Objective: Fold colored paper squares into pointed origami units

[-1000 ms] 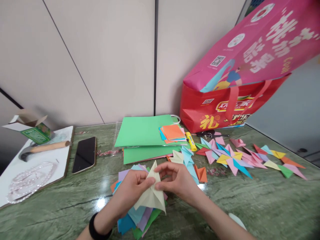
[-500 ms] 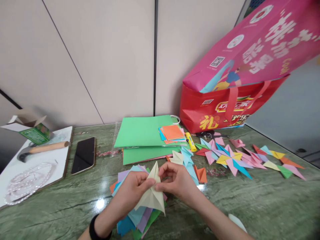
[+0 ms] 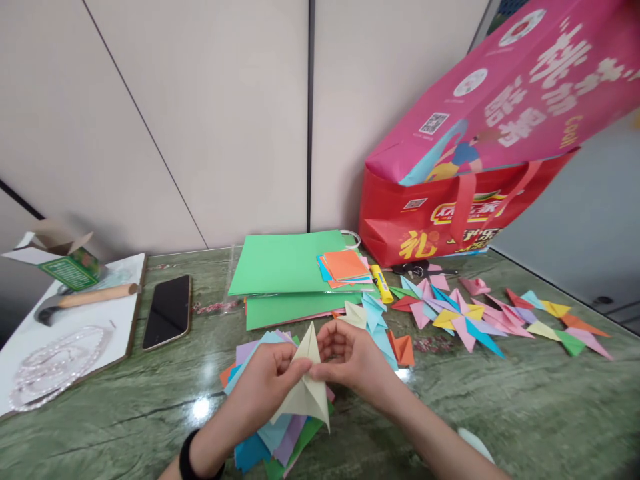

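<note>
A pale yellow sheet of origami paper (image 3: 306, 395), creased into a pointed shape, is held between my two hands with its tip pointing away from me. My left hand (image 3: 273, 377) pinches its left side, the thumb lying on top. On the other side my right hand (image 3: 351, 355) pinches the paper near the middle, its fingers curled and thumb pressed on the fold. Below the held piece lies a fanned pile of coloured paper squares (image 3: 253, 450), partly hidden by my hands and the folded paper.
Folded paper pieces (image 3: 460, 313) spread across the right, beside a yellow glue stick (image 3: 381, 284). Green paper packs (image 3: 285, 263) carry small orange squares (image 3: 345, 265). Red and pink bags (image 3: 400, 220) stand behind. Leftward are a phone (image 3: 168, 311), hammer (image 3: 95, 295), bead string (image 3: 60, 367) and open box (image 3: 70, 263).
The fingers of my right hand have curled in a little more beside the paper. The pale yellow piece stays in nearly the same place.
</note>
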Available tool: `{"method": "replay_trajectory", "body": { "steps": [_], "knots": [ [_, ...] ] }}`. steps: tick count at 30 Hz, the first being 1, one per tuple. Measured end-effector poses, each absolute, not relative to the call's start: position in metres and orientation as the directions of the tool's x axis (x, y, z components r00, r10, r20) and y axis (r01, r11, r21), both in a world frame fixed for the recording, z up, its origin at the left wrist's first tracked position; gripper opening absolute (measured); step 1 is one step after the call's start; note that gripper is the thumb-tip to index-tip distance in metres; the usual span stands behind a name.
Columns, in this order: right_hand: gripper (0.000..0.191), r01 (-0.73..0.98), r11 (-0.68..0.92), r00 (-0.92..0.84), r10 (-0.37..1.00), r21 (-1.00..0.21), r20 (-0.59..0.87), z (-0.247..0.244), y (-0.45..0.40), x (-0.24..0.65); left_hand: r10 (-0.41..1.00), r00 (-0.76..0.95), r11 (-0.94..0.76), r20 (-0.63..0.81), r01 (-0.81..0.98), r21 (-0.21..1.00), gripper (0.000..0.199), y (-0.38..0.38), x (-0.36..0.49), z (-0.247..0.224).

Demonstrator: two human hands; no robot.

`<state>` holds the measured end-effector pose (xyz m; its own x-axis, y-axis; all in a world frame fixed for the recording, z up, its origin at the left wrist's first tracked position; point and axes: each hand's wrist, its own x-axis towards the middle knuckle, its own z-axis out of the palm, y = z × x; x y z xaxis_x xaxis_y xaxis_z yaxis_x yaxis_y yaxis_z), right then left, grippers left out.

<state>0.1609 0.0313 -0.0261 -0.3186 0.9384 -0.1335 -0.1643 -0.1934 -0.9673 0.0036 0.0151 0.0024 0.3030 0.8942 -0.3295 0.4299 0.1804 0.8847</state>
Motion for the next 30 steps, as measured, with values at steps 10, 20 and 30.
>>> {"method": "replay_trajectory", "body": {
  "steps": [10, 20, 30],
  "knots": [
    [0.026, -0.27, -0.291, -0.343, 0.92, -0.918, -0.19, -0.0236, 0.0328, 0.1633, 0.879, 0.363, 0.149, -0.308, 0.404, 0.903, 0.031, 0.0149, 0.0062, 0.0084],
    [0.023, -0.247, -0.248, -0.262, 0.948, -0.937, -0.182, -0.0245, 0.03, 0.1596, 0.888, 0.35, 0.127, -0.297, 0.434, 0.892, 0.033, 0.0144, 0.0045, 0.0026],
    [0.029, -0.211, -0.23, -0.246, 0.953, -0.95, -0.176, -0.0242, 0.029, 0.1567, 0.894, 0.325, 0.136, -0.308, 0.459, 0.878, 0.032, 0.014, 0.0045, 0.0033]
  ]
}}
